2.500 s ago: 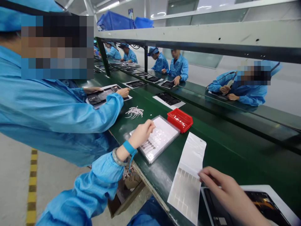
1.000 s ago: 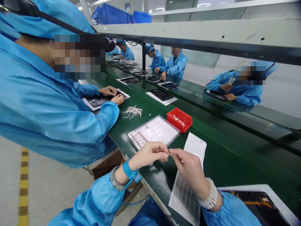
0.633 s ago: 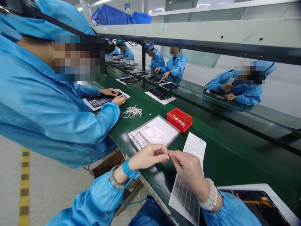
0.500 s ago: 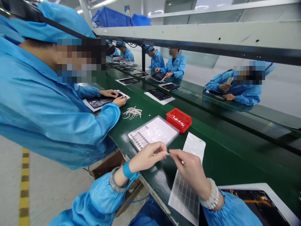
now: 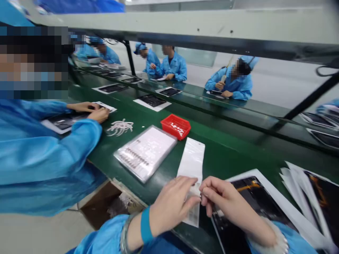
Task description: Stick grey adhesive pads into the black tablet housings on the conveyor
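Observation:
My right hand (image 5: pixel 225 201) has its fingertips pinched on a tiny dark part, too small to name. Close beside it, my left hand (image 5: pixel 169 204) has its thumb and fingers apart, with nothing visible between them. Beneath both hands lies a white label sheet (image 5: pixel 191 157), its lower gridded part partly covered by them. To the left is a clear flat tray (image 5: pixel 159 137) with rows of small dark-headed parts. Under my right forearm an opened tablet-like device (image 5: pixel 247 190) rests on white paper, partly hidden.
A red bin (image 5: pixel 169 129) holds small white pieces. Curled white strips (image 5: pixel 121 127) lie near a co-worker's sleeve (image 5: pixel 84 141) at left. More devices on paper (image 5: pixel 152 100) line the green bench. A stack of papers and devices (image 5: pixel 304 194) is at right; a shelf beam (image 5: pixel 185 31) crosses above.
The view has swung right, bringing the stack at right into sight. My left fingers, pinched against my right fingertips before, have spread apart. Both hands are now over the device's edge and label sheet.

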A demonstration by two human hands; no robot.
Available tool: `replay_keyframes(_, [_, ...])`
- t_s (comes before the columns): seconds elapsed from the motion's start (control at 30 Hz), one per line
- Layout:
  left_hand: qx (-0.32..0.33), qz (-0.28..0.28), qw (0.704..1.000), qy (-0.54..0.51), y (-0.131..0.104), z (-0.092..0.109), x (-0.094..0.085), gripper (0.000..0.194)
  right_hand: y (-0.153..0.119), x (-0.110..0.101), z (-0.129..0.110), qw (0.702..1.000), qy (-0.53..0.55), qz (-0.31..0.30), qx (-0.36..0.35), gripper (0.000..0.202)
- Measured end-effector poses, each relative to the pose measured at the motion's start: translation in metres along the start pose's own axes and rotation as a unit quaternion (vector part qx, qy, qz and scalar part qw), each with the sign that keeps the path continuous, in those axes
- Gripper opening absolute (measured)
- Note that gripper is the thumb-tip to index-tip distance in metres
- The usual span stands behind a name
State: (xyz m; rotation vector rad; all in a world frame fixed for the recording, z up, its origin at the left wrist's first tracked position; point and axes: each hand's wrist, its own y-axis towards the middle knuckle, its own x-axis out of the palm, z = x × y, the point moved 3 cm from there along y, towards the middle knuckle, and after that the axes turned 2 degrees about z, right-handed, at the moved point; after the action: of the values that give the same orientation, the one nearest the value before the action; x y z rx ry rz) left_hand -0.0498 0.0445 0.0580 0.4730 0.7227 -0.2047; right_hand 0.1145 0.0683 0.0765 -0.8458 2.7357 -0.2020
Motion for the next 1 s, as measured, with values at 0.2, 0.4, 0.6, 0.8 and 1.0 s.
replay_keyframes(0.2, [-0.006,-0.11,0.982,-0.156,0.012,0.038,0.052,0.03,-0.047,-0.025,0.025,0.99,0.127,0.043,0.051,0.042])
replay_keyframes(0.4, [0.04,-0.186,0.971,-0.142,0.012,0.059,0.084,0.03,-0.094,-0.041,0.05,0.983,-0.042,0.176,0.0,0.021])
replay_keyframes(0.6, [0.184,-0.085,0.979,0.006,0.0,0.072,0.112,0.035,-0.128,-0.043,0.08,0.974,-0.028,0.223,0.017,0.025])
replay_keyframes(0.8, [0.241,-0.025,0.966,0.087,-0.002,0.069,0.113,0.033,-0.158,-0.115,0.103,0.894,-0.272,0.357,0.017,0.018])
replay_keyframes(1.0, [0.262,-0.067,0.959,0.086,-0.005,0.065,0.119,0.033,-0.15,-0.136,0.12,0.876,-0.39,0.267,0.092,0.016])
